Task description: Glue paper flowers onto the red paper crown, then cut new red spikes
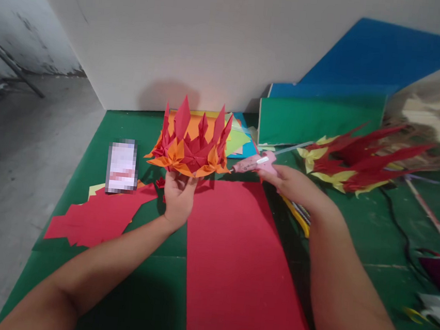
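Observation:
My left hand (180, 197) grips a folded paper crown (196, 150) from below, its thumb and fingers closed on the lower edge. The crown has tall red points and orange petal shapes around its base. A pink hot glue gun (257, 162) is in my right hand (290, 185), with a clear glue stick (294, 148) jutting out of its back. The gun's nozzle is close to the crown's right-hand orange petal; whether it touches I cannot tell. Below both hands lies a large red paper sheet (230, 254).
A second crown (348, 164), red and yellow, stands at the right. Red paper scraps (98, 218) and a blurred-out phone-like object (122, 166) lie left on the green table (133, 291). A yellow cutter (298, 216) lies under my right wrist. Green board (321, 120) leans behind, and a black cord (397, 218) runs at right.

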The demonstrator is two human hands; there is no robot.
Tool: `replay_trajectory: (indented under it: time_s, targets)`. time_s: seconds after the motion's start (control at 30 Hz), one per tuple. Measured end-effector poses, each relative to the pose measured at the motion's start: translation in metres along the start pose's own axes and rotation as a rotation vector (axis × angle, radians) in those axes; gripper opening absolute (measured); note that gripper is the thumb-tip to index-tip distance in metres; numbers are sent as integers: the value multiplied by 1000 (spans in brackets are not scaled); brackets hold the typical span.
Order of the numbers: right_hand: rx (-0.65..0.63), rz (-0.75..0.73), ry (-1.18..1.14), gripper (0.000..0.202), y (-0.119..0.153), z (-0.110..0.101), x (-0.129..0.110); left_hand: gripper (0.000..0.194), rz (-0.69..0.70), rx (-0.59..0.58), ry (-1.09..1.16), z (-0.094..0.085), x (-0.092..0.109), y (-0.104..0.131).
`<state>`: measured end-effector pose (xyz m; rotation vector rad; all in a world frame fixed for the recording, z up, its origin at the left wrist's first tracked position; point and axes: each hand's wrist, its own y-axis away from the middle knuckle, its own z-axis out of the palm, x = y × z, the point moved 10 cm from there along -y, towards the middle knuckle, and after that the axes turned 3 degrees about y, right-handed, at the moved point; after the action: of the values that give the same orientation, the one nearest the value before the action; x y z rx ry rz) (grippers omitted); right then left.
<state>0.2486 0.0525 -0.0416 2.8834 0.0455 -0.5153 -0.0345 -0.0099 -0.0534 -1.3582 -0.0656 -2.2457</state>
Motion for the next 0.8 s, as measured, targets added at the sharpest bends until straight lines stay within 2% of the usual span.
replay_trajectory:
  time_s: [0.17,0.33,0.43,0.5,0.53,0.67,0.73,0.8]
  targets:
    - [-92,-9,29,51,1,14,0,50,-10,-6,19,1,0,0]
    - [-138,-38,97,49,-1,22,-4,43,-32,-5,44,3,1,1]
    - [-32,-41,243,46,2,8,-12,42,-48,-9,55,4,1,1]
    - [71,-87,344,41,12,-6,-31,42,-50,-12,56,4,1,1]
    - [67,-157,343,38,20,-6,-47,42,-46,-14,55,4,1,1]
    - [-134,-618,181,29,67,23,-135,44,-42,-24,31,5,1,0]
    - [-172,-730,128,28,82,40,-165,45,-46,-25,11,5,4,-2]
    - [-101,-759,52,39,85,50,-183,44,-33,-15,-17,3,10,-6]
